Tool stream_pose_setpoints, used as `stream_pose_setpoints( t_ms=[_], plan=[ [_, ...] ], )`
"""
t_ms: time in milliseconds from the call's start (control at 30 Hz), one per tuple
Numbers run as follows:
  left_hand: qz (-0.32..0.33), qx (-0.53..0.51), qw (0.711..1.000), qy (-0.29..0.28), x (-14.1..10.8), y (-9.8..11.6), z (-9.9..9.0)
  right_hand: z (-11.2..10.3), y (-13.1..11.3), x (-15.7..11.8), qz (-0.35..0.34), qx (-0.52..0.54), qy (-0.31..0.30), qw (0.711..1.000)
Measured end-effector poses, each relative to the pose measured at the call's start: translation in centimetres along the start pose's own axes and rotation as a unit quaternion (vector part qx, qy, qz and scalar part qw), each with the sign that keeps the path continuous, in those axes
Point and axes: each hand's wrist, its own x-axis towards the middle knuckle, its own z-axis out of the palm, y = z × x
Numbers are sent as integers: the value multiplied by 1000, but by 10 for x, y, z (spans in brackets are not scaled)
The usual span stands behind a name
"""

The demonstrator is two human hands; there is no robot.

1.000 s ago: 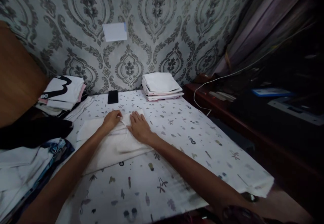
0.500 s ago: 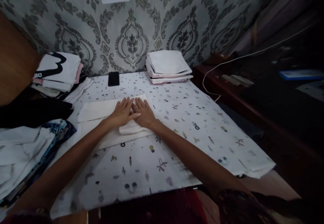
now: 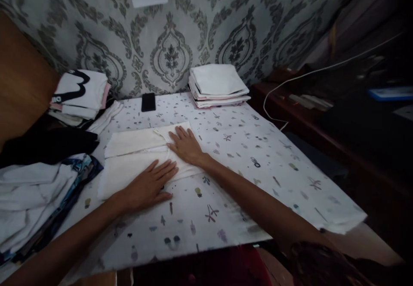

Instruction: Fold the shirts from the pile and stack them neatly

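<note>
A cream-coloured folded cloth [image 3: 125,165] lies flat on the patterned white table cover [image 3: 232,182]. Its two long folded sides meet along a line down the middle. My left hand [image 3: 150,184] rests on the near edge of the cloth, fingers spread and pointing right. Near the cloth's right end, my right hand [image 3: 186,146] presses flat with its fingers apart. Neither hand grips anything. Part of the cloth's right end is hidden under my right hand and forearm.
A neat stack of folded white cloths [image 3: 219,83] stands at the back right, with a black phone [image 3: 148,102] left of it. Folded shirts [image 3: 80,92] and a heap of loose clothes [image 3: 29,195] line the left side. A white cable [image 3: 300,77] hangs at the right.
My left hand has moved away from my right hand, toward me, onto the near edge of the cloth. The near flap now lies flatter. My right hand stays near the right end.
</note>
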Motion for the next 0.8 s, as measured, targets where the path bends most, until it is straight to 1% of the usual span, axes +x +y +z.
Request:
stream_pose_setpoints(
  t_ms=[33,67,100,167,200,233,267,333,400,467,533,600,667,800],
  plan=[
    [1,-13,1000,7,1,1,-7,-2,0,0,1,2,-5,1000],
    [-6,-27,999,26,5,2,-14,-4,-1,0,1,6,-10,1000],
    [-23,-39,997,57,12,3,-21,-5,-1,0,1,10,-14,1000],
    [-85,-46,985,145,33,-1,-32,-7,-3,0,-2,16,-16,1000],
    [-121,-37,975,184,46,-5,-35,-7,-3,-1,-5,17,-10,1000],
    [-155,-21,965,210,60,-12,-35,-7,-4,-2,-8,16,0,1000],
    [-186,-2,958,218,73,-19,-33,-6,-4,-3,-9,14,11,1000],
    [-243,23,951,188,95,-36,-26,-4,-3,-5,-10,7,30,999],
    [-280,29,949,144,105,-50,-17,-2,-2,-6,-10,3,38,999],
    [-290,31,948,123,107,-59,-11,0,-3,-8,-12,3,41,999],
    [-288,30,949,124,104,-63,-10,2,-8,-13,-13,7,41,999],
    [-287,19,950,120,102,-64,-11,4,-20,-23,-12,15,34,999],
    [-286,7,951,120,101,-64,-13,7,-36,-37,-25,28,21,999],
    [-284,7,951,123,104,-64,-12,12,-67,-70,-92,44,0,995]
  ],
)
